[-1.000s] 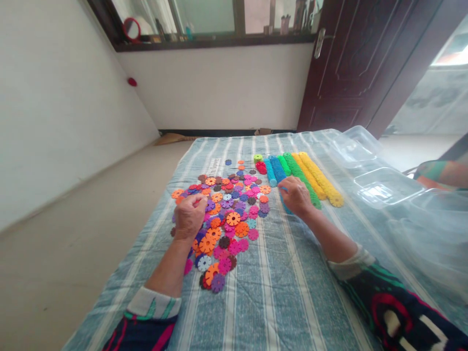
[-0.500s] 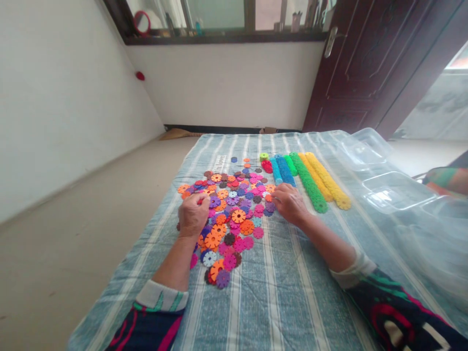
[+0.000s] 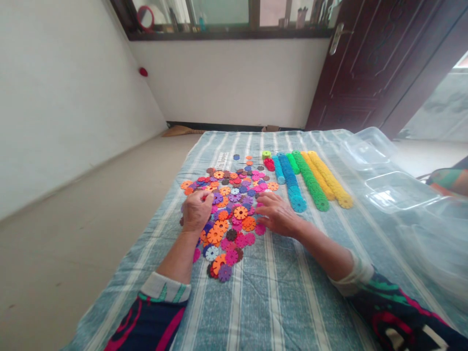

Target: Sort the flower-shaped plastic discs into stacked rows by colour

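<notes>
A loose pile of flat notched plastic discs (image 3: pixel 240 212) in orange, pink, purple, red, brown and other colours lies on the striped cloth (image 3: pixel 256 302). At the pile's left side my left hand (image 3: pixel 197 212) is closed, fingertips pinched on a bit of red that looks like a red notched disc. My right hand (image 3: pixel 280 214) rests at the pile's right edge, fingers apart over pink discs, with nothing visibly held. Beyond it, overlapping discs form sorted rows: a blue row (image 3: pixel 290 178), a green row (image 3: pixel 310 181) and a yellow row (image 3: pixel 331 180).
Clear plastic containers (image 3: pixel 389 191) stand along the right side of the table. A small red stack (image 3: pixel 269 164) and a lime-green stack (image 3: pixel 266 154) sit at the far end. Part of another person's arm (image 3: pixel 453 180) shows at the right edge.
My right hand has moved from the near end of the blue row left and towards me, onto the pile. Light-blue discs now show at that row's end. My left hand stays pinched.
</notes>
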Demonstrator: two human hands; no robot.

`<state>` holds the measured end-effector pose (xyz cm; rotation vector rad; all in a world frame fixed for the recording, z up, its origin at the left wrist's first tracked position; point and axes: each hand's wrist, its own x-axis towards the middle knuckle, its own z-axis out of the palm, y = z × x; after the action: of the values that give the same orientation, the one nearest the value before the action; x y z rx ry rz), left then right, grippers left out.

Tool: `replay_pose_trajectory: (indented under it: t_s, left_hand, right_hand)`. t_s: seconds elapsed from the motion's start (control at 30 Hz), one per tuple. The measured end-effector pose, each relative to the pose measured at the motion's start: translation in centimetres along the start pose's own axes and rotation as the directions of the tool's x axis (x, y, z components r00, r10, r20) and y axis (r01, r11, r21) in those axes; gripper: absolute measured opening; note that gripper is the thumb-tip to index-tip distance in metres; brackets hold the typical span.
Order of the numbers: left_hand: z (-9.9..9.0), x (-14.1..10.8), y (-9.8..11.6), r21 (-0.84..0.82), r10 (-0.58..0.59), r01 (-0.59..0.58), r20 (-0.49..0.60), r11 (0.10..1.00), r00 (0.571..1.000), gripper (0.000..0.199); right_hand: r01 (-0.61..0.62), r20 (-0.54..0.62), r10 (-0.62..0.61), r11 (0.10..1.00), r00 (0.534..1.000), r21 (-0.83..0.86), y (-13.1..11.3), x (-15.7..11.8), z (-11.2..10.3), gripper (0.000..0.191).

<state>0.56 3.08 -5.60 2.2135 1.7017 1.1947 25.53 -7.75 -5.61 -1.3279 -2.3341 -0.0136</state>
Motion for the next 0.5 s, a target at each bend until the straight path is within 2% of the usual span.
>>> replay_pose_trajectory:
  t_s: [0.27,0.4,0.5]
  left_hand:
    - [0.12,-0.03,-0.17,-0.017,-0.009,0.009,0.017,1.0,1.0,0.024]
    - [0.3,0.05,-0.4,-0.013,-0.015,0.016,0.026,1.0,1.0,0.026]
    - [0.39,0.15,-0.46,-0.003,-0.023,0.023,0.036,1.0,0.999,0.027]
  right_hand:
    - [0.055,0.123,-0.056,0.998,0.991,0.015,0.5,-0.14,-0.43,0.025]
    - [0.037,0.128,-0.042,0.998,0.991,0.045,0.74,-0.15,-0.41,0.03]
    - [0.021,0.119,-0.028,0.998,0.993,0.067,0.71,-0.11,-0.34,0.028]
